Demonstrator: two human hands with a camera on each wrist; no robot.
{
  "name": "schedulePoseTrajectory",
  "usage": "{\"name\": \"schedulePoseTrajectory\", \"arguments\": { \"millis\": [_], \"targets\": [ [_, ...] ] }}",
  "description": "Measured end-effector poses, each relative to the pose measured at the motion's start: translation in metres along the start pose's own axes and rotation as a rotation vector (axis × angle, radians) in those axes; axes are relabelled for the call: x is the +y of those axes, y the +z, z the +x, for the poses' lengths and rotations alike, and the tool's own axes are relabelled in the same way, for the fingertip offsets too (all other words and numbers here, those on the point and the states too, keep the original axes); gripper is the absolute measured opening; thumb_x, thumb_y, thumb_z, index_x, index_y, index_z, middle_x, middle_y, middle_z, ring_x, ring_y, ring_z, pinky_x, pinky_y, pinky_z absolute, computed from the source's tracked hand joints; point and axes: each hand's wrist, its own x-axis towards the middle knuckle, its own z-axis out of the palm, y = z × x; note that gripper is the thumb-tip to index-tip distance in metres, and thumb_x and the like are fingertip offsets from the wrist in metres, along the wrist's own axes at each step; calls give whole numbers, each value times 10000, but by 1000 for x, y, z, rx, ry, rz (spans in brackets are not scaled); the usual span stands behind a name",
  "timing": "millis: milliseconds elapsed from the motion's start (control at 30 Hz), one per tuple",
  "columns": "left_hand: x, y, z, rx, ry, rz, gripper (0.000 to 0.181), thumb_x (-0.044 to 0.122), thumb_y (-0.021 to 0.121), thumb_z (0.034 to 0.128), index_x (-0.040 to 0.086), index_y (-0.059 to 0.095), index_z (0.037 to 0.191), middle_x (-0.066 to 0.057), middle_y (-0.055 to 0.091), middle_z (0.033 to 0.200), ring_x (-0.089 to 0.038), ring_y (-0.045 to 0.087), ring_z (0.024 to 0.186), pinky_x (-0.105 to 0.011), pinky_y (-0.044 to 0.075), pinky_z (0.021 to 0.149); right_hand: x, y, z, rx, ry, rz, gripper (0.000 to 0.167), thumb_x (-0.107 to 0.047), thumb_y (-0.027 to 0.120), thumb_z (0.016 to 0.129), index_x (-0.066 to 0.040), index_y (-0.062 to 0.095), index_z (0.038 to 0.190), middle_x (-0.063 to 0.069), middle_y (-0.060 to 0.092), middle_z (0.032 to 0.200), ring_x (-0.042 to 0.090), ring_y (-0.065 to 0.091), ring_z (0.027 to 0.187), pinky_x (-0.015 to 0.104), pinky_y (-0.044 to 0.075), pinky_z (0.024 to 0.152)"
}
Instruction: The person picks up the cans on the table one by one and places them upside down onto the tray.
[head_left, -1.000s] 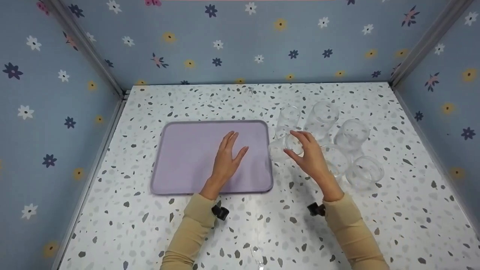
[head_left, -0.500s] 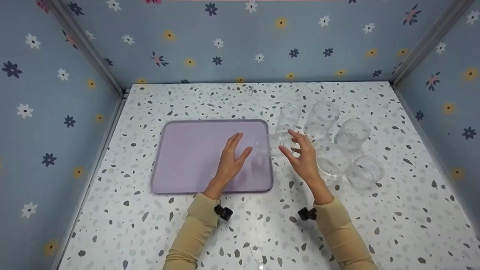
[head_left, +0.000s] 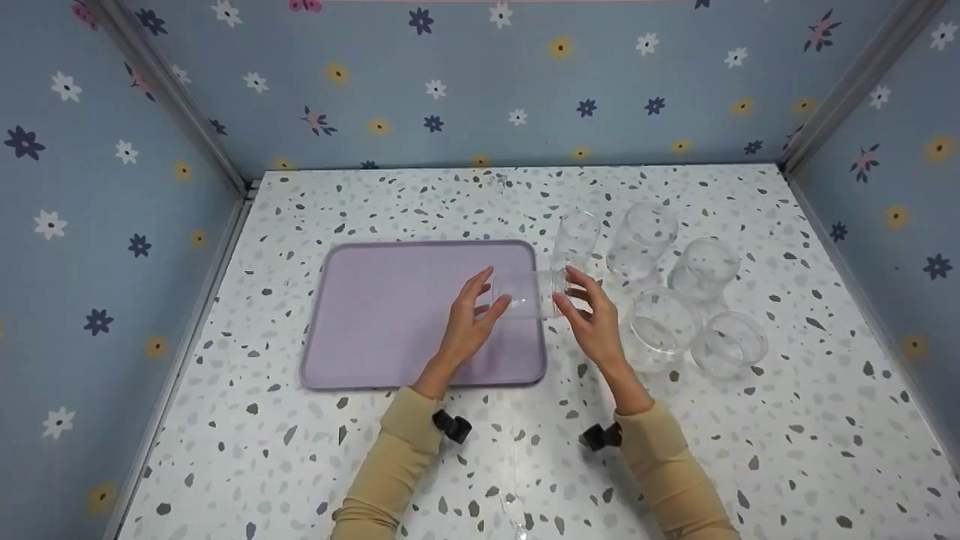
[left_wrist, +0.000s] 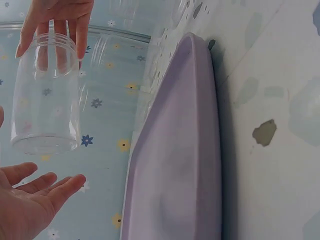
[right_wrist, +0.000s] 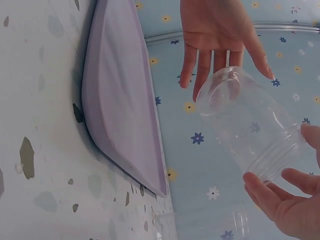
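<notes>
Right hand (head_left: pixel 596 326) grips a clear jar (head_left: pixel 532 292) while the left hand (head_left: pixel 466 322) waits spread at its base, above a lilac tray (head_left: pixel 382 315)

The right hand pinches the jar's ribbed neck between thumb and fingers, just outside the tray's right edge in the head view. The left hand is spread wide, thumb apart from fingers, over the right part of the tray; the left wrist view shows a gap between its fingertips and the jar's base. The jar is see-through and held on its side — neck to the right, base to the left — above the tray's right edge and well clear of its surface.

Five more clear containers stand to the right of the tray. A narrow glass (head_left: pixel 577 234) is just beyond its back right corner, with a tall jar (head_left: pixel 643 236) farther right. A third jar (head_left: pixel 705 268) is farther out still. Nearer the front are a wide jar (head_left: pixel 664 324) and, to its right, a low jar (head_left: pixel 729 345) — the farthest of all from the tray.

Beneath the tray is a white speckled table (head_left: pixel 262 465). Behind it rises a blue flowered wall (head_left: pixel 480 75). Both arms wear beige sleeves (head_left: pixel 394 465).
</notes>
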Motion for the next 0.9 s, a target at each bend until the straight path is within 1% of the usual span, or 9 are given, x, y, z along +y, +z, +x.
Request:
{"name": "schedulePoseTrajectory", "arguments": {
  "millis": [67,167,267,333,400,500,633,767,900],
  "targets": [
    [8,0,-2,-9,4,-7,527,124,557,875,-69,341,1315,-241,341,1324,-353,411,1145,-414,436,847,-4,1,-1,-4,40,16,414,-32,569,852,56,456,1240,224,493,1164,369,521,996,345,486,728],
    [10,0,-3,-13,3,-16,530,124,563,871,-64,342,1315,-222,354,1320,-343,421,1134,-373,444,843,-6,1,-1,-11,68,32,401,-31,549,864,68,450,1241,232,491,1162,359,516,1005,302,463,769],
    [11,1,-3,-11,2,-50,532,111,572,863,-50,347,1318,-204,364,1314,-336,431,1119,-371,447,836,-2,2,-1,-26,75,76,391,-14,518,878,93,431,1244,247,484,1159,351,517,996,362,470,781],
    [11,1,-3,-9,10,-81,537,98,577,857,-48,346,1319,-205,366,1308,-347,436,1108,-377,452,827,0,2,0,-38,90,125,389,-5,494,888,112,409,1250,256,476,1160,357,513,996,436,461,785],
    [10,1,-2,-10,24,-107,536,79,579,851,-56,345,1314,-220,366,1297,-357,445,1095,-378,460,813,3,2,0,-49,125,183,390,-4,472,898,116,392,1260,264,468,1163,377,506,998,498,450,763],
    [8,1,-3,-11,43,-136,534,45,582,841,-72,345,1305,-244,367,1278,-369,454,1079,-379,472,786,5,2,0,-59,171,230,389,-22,447,914,114,374,1272,269,455,1173,398,485,1022,534,428,775],
    [7,1,-3,-7,46,-158,524,27,587,832,-77,361,1294,-244,388,1248,-352,461,1066,-370,479,769,7,2,-1,-74,200,253,388,-40,418,930,108,357,1284,269,440,1189,410,464,1045,512,435,789],
    [8,1,-3,-4,41,-173,522,31,602,824,-74,379,1285,-218,415,1216,-341,468,1059,-356,479,766,7,1,-1,-92,204,261,391,-43,405,935,108,345,1290,271,434,1205,415,459,1053,482,449,790],
    [10,0,-3,1,53,-172,515,28,612,817,-78,395,1272,-211,432,1191,-332,483,1036,-363,483,758,7,0,0,-102,188,261,391,-35,399,935,125,337,1286,280,434,1204,422,460,1048,514,430,797]
  ]
}}
